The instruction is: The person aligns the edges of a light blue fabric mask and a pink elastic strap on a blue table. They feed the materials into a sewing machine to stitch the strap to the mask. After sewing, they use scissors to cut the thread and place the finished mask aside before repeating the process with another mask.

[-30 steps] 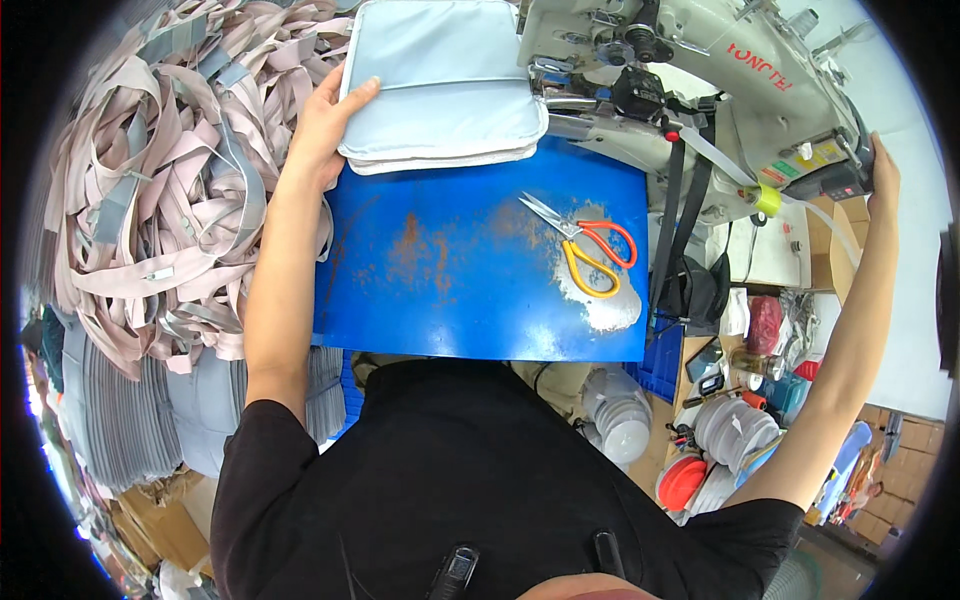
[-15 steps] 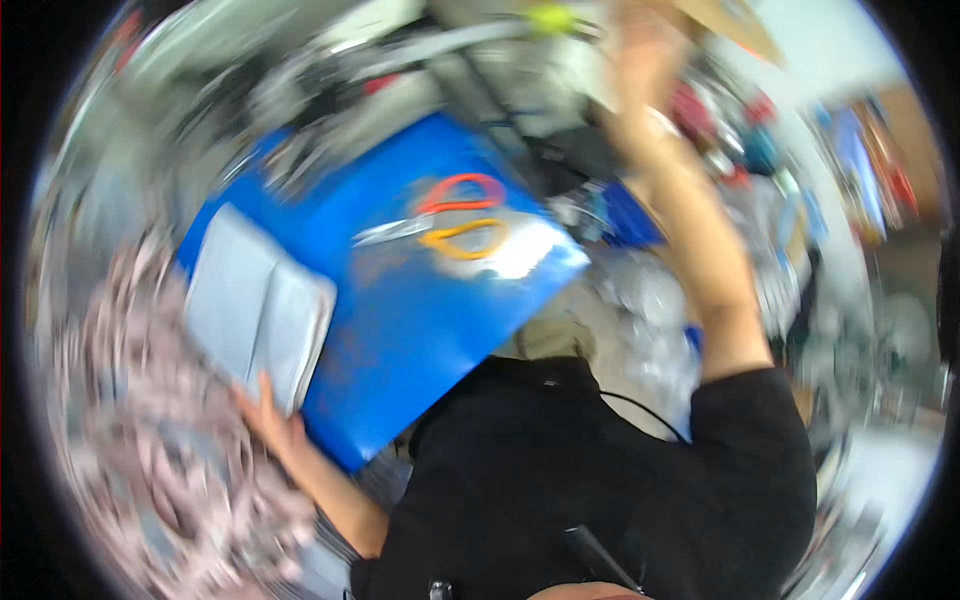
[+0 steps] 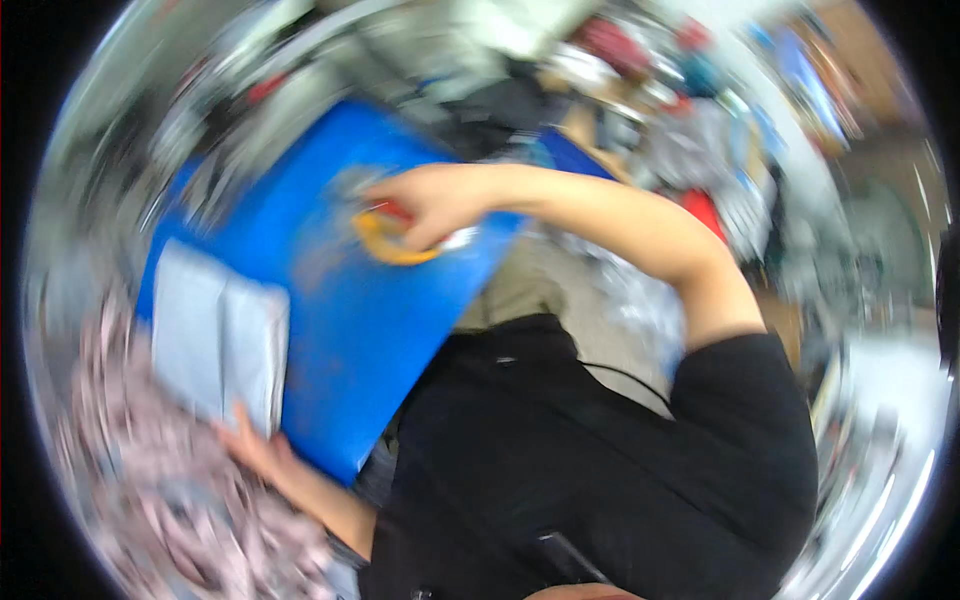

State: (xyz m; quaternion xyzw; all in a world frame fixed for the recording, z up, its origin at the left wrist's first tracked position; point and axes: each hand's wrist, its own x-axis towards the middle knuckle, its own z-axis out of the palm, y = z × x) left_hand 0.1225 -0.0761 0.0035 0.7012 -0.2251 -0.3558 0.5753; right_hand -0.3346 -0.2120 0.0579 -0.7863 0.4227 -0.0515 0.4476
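A pair of scissors with red and orange handle loops [image 3: 402, 256] is at the far part of a blue board [image 3: 335, 350]. My right hand [image 3: 435, 205] reaches over the board with its fingers curled on the loops; the blades are blurred. A flat stack of folded light grey fabric [image 3: 220, 335] lies on the left side of the board. At its near end my left hand [image 3: 255, 445] grips the edge, with one finger showing on top and the others partly hidden.
A large heap of pinkish-grey fabric strips [image 3: 170, 490] borders the board on the left. Blurred machine parts [image 3: 270, 110] stand beyond it. Clear plastic bags [image 3: 650, 305] and mixed clutter [image 3: 680, 130] are on the right.
My right hand has come down from the far upper right onto the scissors' handles. My left hand stays at the fabric stack. The whole view has shifted.
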